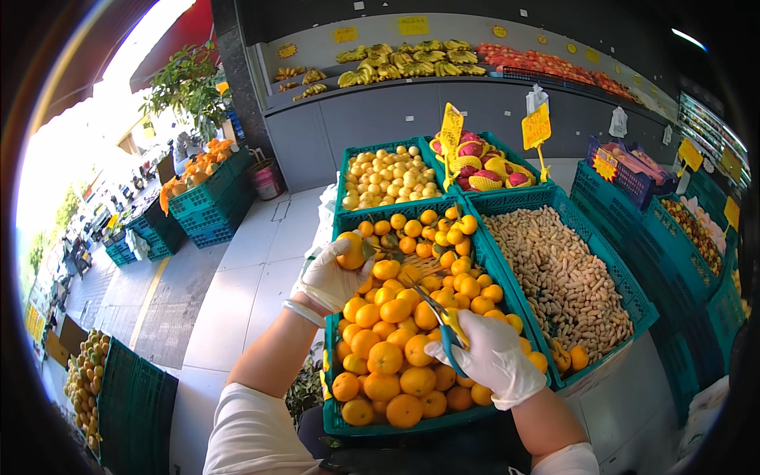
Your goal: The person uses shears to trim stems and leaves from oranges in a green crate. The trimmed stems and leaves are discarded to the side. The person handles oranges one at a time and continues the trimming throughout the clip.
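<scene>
In my gloved left hand point(332, 276) is a mandarin point(351, 252), raised over the left side of a green plastic crate point(504, 291). A green leaf point(368, 249) shows beside that fruit. My gloved right hand point(496, 356) grips a pair of scissors point(446, 326) with blue and yellow handles. Its blades point up and to the left, above the mandarins point(395, 312) heaped in the crate. The blades look slightly apart and stand clear of the held fruit. Smaller mandarins with leaves point(424, 231) lie at the crate's far end, around a patch of woven base.
Peanuts point(558, 273) fill the crate at right, with a few mandarins point(570, 356) in its near corner. Beyond stand crates of pale yellow round fruit point(392, 178) and dragon fruit point(481, 163). Bananas point(415, 59) line the back shelf. Cut leaves point(306, 386) lie low at left.
</scene>
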Demonstrator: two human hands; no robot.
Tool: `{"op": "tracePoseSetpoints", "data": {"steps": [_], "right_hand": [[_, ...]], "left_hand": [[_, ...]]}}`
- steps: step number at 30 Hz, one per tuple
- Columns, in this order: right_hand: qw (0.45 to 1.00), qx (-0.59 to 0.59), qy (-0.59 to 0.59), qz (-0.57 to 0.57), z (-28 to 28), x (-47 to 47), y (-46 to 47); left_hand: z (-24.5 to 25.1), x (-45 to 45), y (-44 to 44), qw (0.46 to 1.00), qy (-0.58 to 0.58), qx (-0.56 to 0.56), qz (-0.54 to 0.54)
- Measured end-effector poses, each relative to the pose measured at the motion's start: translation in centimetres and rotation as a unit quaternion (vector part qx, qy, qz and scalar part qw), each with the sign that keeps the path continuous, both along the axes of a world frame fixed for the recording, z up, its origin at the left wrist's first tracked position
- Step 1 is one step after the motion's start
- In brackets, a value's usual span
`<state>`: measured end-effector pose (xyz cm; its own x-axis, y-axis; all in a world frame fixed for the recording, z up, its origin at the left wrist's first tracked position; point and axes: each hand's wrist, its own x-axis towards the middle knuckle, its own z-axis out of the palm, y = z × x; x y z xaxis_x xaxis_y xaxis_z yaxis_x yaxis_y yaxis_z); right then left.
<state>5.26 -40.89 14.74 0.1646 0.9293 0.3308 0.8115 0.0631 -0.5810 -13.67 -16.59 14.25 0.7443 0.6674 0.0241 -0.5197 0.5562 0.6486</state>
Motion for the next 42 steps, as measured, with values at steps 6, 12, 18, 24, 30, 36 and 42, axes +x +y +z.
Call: {"op": "tracePoseSetpoints", "data": {"steps": [6,12,18,24,30,36,42], "right_hand": [[0.991,-0.085,-0.048,0.087,0.7,-6.9,3.8],[0.982,-0.091,-0.151,0.069,1.3,-12.9,5.7],[0.966,-0.151,-0.2,0.071,1.7,-16.8,7.0],[0.957,-0.18,-0.191,0.125,0.7,-18.3,8.2],[0.947,-0.173,-0.232,0.138,-1.2,-18.2,8.4],[0.97,-0.176,-0.141,0.09,2.0,-11.9,4.6],[0.992,-0.121,-0.047,0.009,3.4,-6.5,-1.9]], "left_hand": [[-0.4,-6.4,-5.1,0.981,-0.119,-0.149,0.04],[-2.7,-10.1,-7.1,0.958,-0.246,-0.138,0.06],[-4.1,-12.9,-8.9,0.965,-0.205,-0.093,0.136],[-5.7,-15.6,-9.1,0.964,-0.068,-0.163,0.198],[-8.8,-18.3,-9.6,0.972,-0.065,-0.196,0.115],[-10.0,-20.9,-7.4,0.956,0.037,-0.137,0.256],[-7.8,-16.4,-3.1,0.927,0.184,0.181,0.273]]}}
